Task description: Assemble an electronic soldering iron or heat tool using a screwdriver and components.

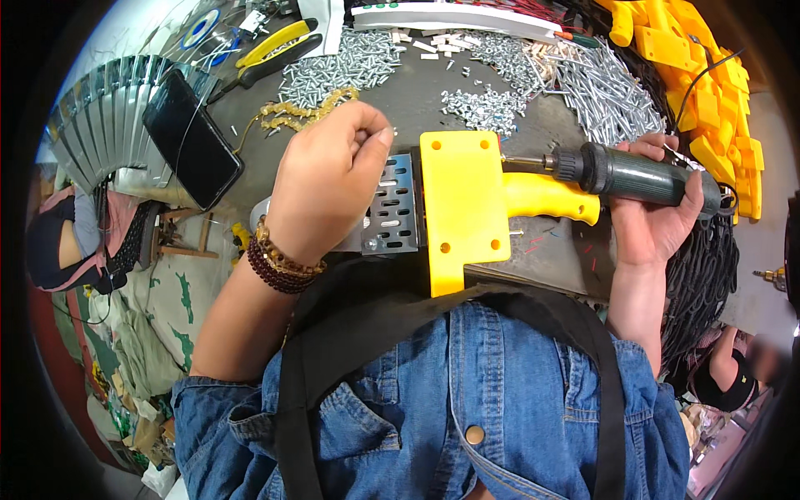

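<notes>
My right hand [654, 221] is wrapped round a dark green electric screwdriver [642, 176], whose bit points left at the upper right corner of a yellow plastic housing with a handle [463, 197]. That housing lies in front of me, joined on its left to a perforated metal cover [393, 204]. Above and left of the cover hovers my left hand [329, 171], thumb pressed to curled fingers; whatever is in the pinch is hidden. A screw [517, 232] sticks out near the housing's right side.
Piles of short screws [342, 67], small fasteners [483, 108] and long screws [608, 92] cover the back of the table. A phone [192, 137] leans at left, near yellow-handled pliers [279, 50]. Yellow housings [721, 100] are stacked at right, above black cords [708, 258]. Another person sits at lower right.
</notes>
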`<move>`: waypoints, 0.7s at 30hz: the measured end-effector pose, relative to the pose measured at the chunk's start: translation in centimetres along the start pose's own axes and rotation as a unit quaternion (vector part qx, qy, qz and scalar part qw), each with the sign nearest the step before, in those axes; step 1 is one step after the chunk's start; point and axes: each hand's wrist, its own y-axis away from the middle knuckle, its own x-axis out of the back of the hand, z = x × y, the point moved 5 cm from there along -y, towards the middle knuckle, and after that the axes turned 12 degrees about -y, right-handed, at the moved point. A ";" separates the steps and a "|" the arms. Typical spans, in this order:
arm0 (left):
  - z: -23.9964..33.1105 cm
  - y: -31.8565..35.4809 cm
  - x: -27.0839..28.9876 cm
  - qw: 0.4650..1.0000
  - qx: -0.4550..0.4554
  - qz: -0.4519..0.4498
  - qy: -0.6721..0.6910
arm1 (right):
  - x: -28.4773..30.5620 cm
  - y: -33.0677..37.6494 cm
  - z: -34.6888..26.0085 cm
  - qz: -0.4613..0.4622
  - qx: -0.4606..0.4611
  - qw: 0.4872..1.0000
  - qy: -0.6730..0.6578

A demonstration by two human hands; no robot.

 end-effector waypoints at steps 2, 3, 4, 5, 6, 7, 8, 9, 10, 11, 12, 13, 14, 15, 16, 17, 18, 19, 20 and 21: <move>-0.4 0.0 -0.1 0.993 0.022 -0.011 0.112 | 0.0 0.2 -0.1 0.000 0.008 1.000 0.002; -0.9 -0.2 0.4 0.994 0.022 -0.012 0.110 | 0.1 0.2 -0.1 0.001 0.006 1.000 -0.001; 0.1 -0.4 1.0 0.986 -0.141 -0.059 0.064 | 0.1 0.2 -0.2 0.002 0.006 1.000 -0.002; 1.2 0.2 1.2 0.948 -0.300 -0.104 0.018 | 0.1 0.1 -0.1 0.006 -0.001 1.000 -0.013; 1.5 0.2 1.3 0.948 -0.300 -0.106 0.020 | 0.2 0.0 -0.1 0.010 -0.008 1.000 -0.024; 2.0 0.3 1.1 0.938 -0.321 -0.119 -0.048 | 0.2 0.1 -0.1 0.012 -0.006 1.000 -0.024; 2.5 0.4 0.8 0.925 -0.339 -0.129 -0.117 | 0.1 0.0 -0.1 0.001 -0.022 0.999 -0.033; 2.9 0.3 0.6 0.927 -0.334 -0.127 -0.118 | 0.0 0.0 0.0 -0.010 -0.036 0.998 -0.042; 2.9 0.3 0.3 0.927 -0.334 -0.127 -0.117 | -0.1 -0.1 0.0 -0.009 -0.036 0.998 -0.041; 2.9 0.3 0.1 0.930 -0.338 -0.103 -0.100 | -0.3 0.0 0.2 -0.015 -0.040 0.998 -0.050; 2.9 0.3 0.2 0.933 -0.342 -0.078 -0.084 | -0.5 0.1 0.3 -0.021 -0.045 0.997 -0.058; 2.9 0.4 0.2 0.933 -0.342 -0.080 -0.083 | -0.5 0.0 0.2 -0.020 -0.043 0.997 -0.058; 2.9 0.5 0.1 0.934 -0.339 -0.077 -0.081 | -0.4 -0.2 0.3 -0.026 -0.056 0.996 -0.061; 2.9 0.5 0.0 0.936 -0.335 -0.075 -0.079 | -0.3 -0.3 0.4 -0.032 -0.070 0.995 -0.064; 2.9 0.4 -0.1 0.936 -0.334 -0.078 -0.078 | -0.2 -0.5 0.3 -0.029 -0.069 0.995 -0.065; 2.9 0.3 -0.2 0.936 -0.334 -0.082 -0.071 | -0.2 -0.6 0.2 -0.032 -0.073 0.995 -0.054; 2.9 0.2 -0.3 0.937 -0.332 -0.084 -0.063 | -0.4 -0.9 0.2 -0.035 -0.079 0.995 -0.044; 2.8 0.3 -0.4 0.937 -0.332 -0.087 -0.062 | -0.6 -1.2 0.5 -0.028 -0.093 0.993 -0.061; 2.9 0.2 -0.4 0.936 -0.337 -0.080 -0.060 | -0.6 -1.5 0.6 -0.026 -0.092 0.994 -0.060; 2.9 0.2 -0.3 0.935 -0.343 -0.072 -0.058 | -0.5 -1.8 0.7 -0.028 -0.101 0.993 -0.061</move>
